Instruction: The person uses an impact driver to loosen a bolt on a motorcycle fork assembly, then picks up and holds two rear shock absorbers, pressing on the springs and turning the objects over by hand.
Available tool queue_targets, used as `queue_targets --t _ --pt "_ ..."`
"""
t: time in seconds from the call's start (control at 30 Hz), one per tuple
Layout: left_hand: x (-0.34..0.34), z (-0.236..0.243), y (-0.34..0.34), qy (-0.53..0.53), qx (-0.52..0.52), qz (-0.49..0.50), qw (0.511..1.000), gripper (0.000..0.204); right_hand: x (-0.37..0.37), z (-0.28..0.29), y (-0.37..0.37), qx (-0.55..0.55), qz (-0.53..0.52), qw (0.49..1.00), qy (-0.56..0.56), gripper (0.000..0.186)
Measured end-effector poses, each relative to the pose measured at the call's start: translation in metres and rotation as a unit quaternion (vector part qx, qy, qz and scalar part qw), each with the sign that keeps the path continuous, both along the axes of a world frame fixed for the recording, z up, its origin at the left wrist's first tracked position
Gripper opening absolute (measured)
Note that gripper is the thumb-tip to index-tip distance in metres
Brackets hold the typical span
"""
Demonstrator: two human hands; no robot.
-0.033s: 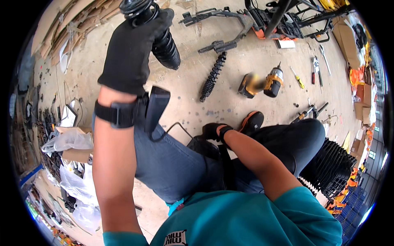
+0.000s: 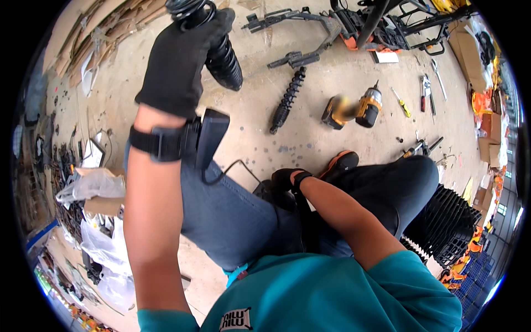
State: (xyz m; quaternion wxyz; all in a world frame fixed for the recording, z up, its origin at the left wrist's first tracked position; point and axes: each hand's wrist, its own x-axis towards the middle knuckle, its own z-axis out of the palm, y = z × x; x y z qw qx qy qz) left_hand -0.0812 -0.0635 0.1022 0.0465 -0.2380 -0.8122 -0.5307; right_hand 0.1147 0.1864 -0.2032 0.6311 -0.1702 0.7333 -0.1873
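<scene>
My left hand (image 2: 180, 58), in a black glove, is raised and closed around a black shock absorber with a coil spring (image 2: 221, 55), held upright above the concrete floor. A black strap on that wrist carries a black box-shaped device (image 2: 207, 135) with a cable. My right hand (image 2: 287, 180), also gloved in black, is low between my knees, against my jeans (image 2: 232, 216). Its fingers are hidden, so I cannot tell whether it holds anything.
A second black shock absorber (image 2: 286, 102) lies on the floor beside a yellow-and-black cordless drill (image 2: 354, 109). Metal frame parts (image 2: 301, 22), a yellow screwdriver (image 2: 402, 102) and pliers (image 2: 425, 86) lie farther off. A black plastic crate (image 2: 451, 221) is at right, plastic bags (image 2: 97, 185) at left.
</scene>
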Motion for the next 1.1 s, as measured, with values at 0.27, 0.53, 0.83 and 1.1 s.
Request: queue_targets --t 0.27,0.53,0.83,1.1 --pt "0.010 -0.022 -0.016 -0.281 0.216 0.092 0.931 0.034 -0.004 0.021 -0.008 0.056 -0.105 0.987 -0.107 0.051" --pt "0.028 0.043 0.014 0.055 -0.199 -0.115 0.972 0.036 0.022 -0.051 0.013 -0.032 -0.014 0.998 0.056 0.046" --pt "-0.049 0.059 0.084 -0.295 0.049 0.159 0.941 0.033 0.050 -0.077 -0.033 -0.226 0.057 0.972 0.037 0.041" --pt "-0.123 0.045 0.074 -0.348 0.141 0.214 0.902 0.034 0.025 -0.078 -0.074 -0.307 0.093 0.939 0.123 0.038"
